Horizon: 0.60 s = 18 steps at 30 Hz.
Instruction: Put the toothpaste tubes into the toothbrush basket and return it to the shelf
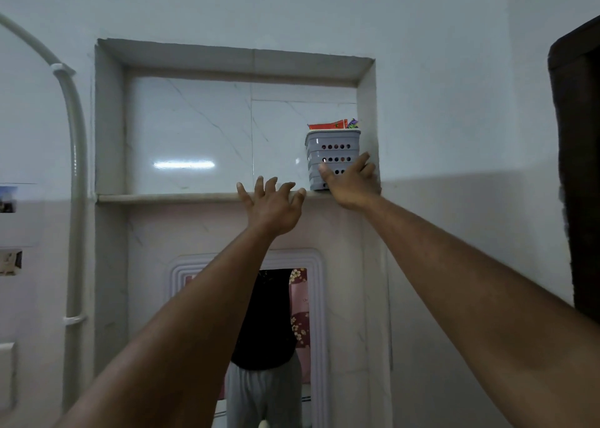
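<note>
A grey perforated toothbrush basket stands upright at the right end of the recessed wall shelf, against the niche's right wall. Red toothpaste tubes and a purple packet stick out of its top. My right hand lies flat against the basket's lower front with fingers spread, not wrapped around it. To the basket's left, my left hand hovers at the shelf's front edge, fingers apart and holding nothing.
The niche is tiled in white marble, and the shelf left of the basket is bare. Below hangs a white-framed mirror reflecting a person's torso. A grey pipe runs down the left wall. A dark door frame stands at the right.
</note>
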Each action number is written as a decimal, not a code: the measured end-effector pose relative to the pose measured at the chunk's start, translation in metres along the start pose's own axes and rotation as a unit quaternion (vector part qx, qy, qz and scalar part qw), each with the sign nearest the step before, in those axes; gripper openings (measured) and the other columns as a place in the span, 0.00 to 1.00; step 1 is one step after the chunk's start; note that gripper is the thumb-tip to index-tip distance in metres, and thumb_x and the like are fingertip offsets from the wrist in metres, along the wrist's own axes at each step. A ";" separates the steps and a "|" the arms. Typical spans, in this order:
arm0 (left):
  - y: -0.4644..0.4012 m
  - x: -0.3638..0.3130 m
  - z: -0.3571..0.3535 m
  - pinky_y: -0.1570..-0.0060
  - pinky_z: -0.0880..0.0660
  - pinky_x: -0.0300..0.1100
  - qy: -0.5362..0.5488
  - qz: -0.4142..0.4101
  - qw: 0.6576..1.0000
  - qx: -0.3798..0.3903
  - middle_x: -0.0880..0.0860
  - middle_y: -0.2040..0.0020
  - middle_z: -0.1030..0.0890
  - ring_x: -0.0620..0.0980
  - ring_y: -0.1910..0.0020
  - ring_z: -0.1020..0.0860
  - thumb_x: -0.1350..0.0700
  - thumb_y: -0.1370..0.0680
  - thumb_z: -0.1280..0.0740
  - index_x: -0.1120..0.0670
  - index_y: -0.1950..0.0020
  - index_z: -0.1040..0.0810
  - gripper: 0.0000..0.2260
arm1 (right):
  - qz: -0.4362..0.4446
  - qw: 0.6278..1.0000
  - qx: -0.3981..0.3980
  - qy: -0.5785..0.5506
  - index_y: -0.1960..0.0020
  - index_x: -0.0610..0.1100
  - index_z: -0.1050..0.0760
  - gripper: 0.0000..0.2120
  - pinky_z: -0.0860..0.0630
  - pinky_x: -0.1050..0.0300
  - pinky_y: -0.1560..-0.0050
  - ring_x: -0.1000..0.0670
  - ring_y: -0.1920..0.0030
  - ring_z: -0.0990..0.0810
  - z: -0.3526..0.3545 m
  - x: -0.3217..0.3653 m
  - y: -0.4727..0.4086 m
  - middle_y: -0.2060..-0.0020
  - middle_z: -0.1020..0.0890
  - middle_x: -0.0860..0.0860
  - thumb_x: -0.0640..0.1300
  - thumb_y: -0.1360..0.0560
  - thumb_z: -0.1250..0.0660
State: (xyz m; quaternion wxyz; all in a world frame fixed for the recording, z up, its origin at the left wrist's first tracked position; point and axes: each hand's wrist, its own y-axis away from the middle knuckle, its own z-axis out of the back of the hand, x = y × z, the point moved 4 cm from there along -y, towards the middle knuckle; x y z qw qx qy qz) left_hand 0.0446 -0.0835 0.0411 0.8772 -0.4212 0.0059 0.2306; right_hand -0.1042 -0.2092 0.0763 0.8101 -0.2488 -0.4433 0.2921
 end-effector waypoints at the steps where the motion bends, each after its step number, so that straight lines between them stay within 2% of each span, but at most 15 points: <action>1: -0.001 0.001 -0.002 0.23 0.71 0.69 0.005 0.001 1.000 -0.001 0.52 0.12 0.43 0.56 0.12 0.55 0.31 0.15 0.53 0.39 0.17 0.34 0.29 | -0.004 1.000 0.011 -0.001 0.13 0.39 0.71 0.59 0.48 0.32 0.16 0.35 0.12 0.52 -0.005 -0.002 0.002 0.12 0.55 0.38 0.78 0.19 0.44; 4: -0.005 0.004 -0.006 0.23 0.71 0.69 0.001 -0.001 1.000 0.000 0.52 0.12 0.46 0.56 0.12 0.56 0.30 0.16 0.53 0.38 0.16 0.36 0.30 | 0.002 1.000 0.020 -0.015 0.14 0.40 0.73 0.58 0.50 0.30 0.16 0.36 0.12 0.55 -0.012 -0.008 0.004 0.11 0.55 0.38 0.77 0.18 0.46; 9: -0.008 0.007 -0.007 0.22 0.70 0.68 0.002 -0.004 1.000 -0.010 0.51 0.12 0.45 0.55 0.12 0.54 0.30 0.16 0.53 0.37 0.16 0.37 0.30 | 0.018 1.000 0.000 -0.023 0.12 0.38 0.68 0.56 0.47 0.32 0.16 0.36 0.12 0.51 -0.011 -0.009 0.011 0.11 0.51 0.39 0.75 0.17 0.44; 12: -0.007 0.007 -0.006 0.21 0.68 0.68 0.007 -0.006 1.000 -0.015 0.51 0.13 0.41 0.54 0.13 0.49 0.32 0.15 0.51 0.40 0.17 0.34 0.29 | 0.048 0.997 -0.027 -0.059 0.11 0.37 0.54 0.52 0.37 0.37 0.17 0.36 0.15 0.39 -0.007 -0.014 0.016 0.15 0.38 0.38 0.71 0.17 0.37; 14: 0.000 0.003 0.002 0.19 0.63 0.67 0.034 -0.013 0.999 -0.035 0.51 0.16 0.35 0.55 0.14 0.42 0.34 0.14 0.48 0.43 0.18 0.32 0.27 | 0.055 0.994 -0.046 -0.086 0.14 0.38 0.43 0.47 0.29 0.37 0.22 0.38 0.20 0.31 -0.001 -0.020 0.023 0.20 0.30 0.39 0.69 0.18 0.33; 18: 0.019 0.000 0.024 0.17 0.44 0.61 0.107 -0.059 0.984 -0.131 0.52 0.20 0.28 0.57 0.21 0.31 0.40 0.13 0.41 0.48 0.19 0.29 0.25 | 0.055 0.990 -0.129 -0.032 0.19 0.40 0.35 0.42 0.29 0.37 0.27 0.38 0.25 0.27 0.006 -0.021 0.045 0.24 0.26 0.40 0.70 0.19 0.33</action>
